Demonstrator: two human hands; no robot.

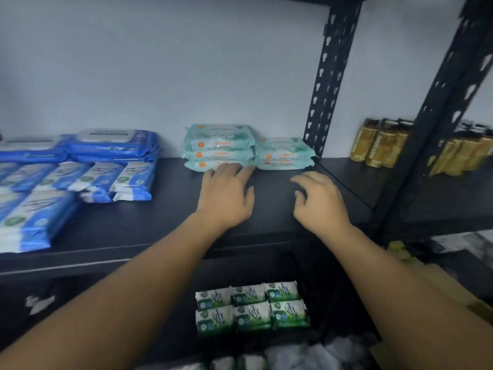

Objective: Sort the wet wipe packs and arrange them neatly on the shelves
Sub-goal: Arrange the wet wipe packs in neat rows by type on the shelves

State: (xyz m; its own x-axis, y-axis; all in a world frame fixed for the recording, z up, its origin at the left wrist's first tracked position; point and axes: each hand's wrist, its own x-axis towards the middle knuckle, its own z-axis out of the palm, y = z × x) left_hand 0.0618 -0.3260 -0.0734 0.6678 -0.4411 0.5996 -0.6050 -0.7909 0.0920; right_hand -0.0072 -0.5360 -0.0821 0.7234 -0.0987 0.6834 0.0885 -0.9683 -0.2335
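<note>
Three-pack teal stack [218,145], left hand [226,198] touching its front, right hand [320,204] nearby

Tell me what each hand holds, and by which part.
Nothing is gripped. The left hand touches the front of the taller teal pack stack with straight fingers; the right hand, loosely curled, is empty above the shelf.
</note>
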